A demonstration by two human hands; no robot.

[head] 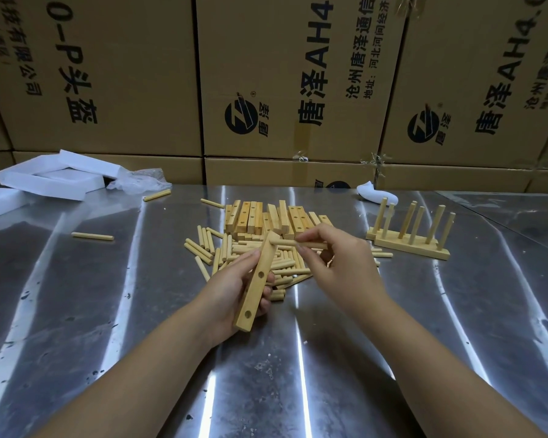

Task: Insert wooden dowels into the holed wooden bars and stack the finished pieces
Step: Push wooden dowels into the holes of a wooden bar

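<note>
Two holes are seen in the wooden bar (254, 295), which is gripped by the left hand (230, 292) above the middle of the worktop (108, 311). One dowel (314, 245) is pinched by the right hand (342, 267) just beside the bar's far end. Finished pieces (412, 245) are stood toward the far right edge.

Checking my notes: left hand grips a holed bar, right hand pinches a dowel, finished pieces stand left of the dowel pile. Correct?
No: in the head view the finished pieces stand right of the dowel pile. The left hand does grip the holed bar and the right hand pinches a dowel.
</note>
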